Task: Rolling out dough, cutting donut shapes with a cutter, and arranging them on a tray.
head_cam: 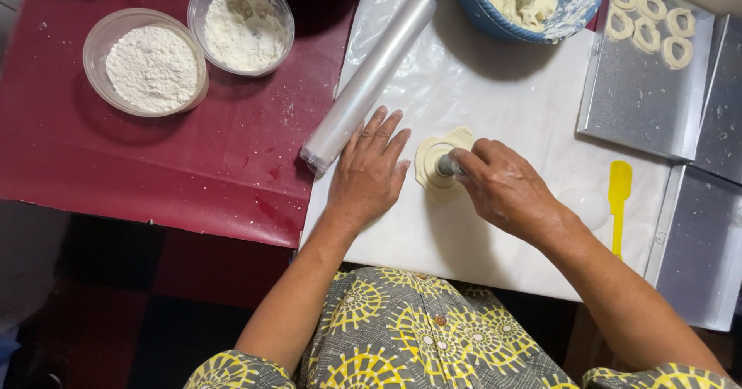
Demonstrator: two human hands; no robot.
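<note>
Table cover [154,165]: dark red, glossy, dusted w/ flour specks; we see it on the left half of the view.
White sheet [502,103]: work surface laid centre-right, overlapping the red cover; both hands rest on it.
Metal trays [657,103]: flat, silver, along the right edge; the top one carries five dough rings [649,18] at its far end.
Blue bowl [572,3]: top centre-right, floury inside, holds a lump of pale dough.
Flour bowls [151,64]: two clear round ones, top left, side by side & touching, each w/ white flour.
Roller [367,80]: long silver cylinder lying diagonally, its near end just beside the left fingertips.
Left hand [369,173]: flat, palm down, fingers spread a little, pressing the sheet; holds nothing; just left of the dough.
Right hand [502,188]: fingers closed round a small round cutter [442,163], pushing it onto the dough.
Dough disc [440,161]: thin, pale, roughly round, flat on the sheet between the two hands, approx. mid-frame; cutter sits on its middle.
Yellow spatula [618,200]: small, plastic, lying on the sheet right of the right wrist, well apart from the dough.
</note>
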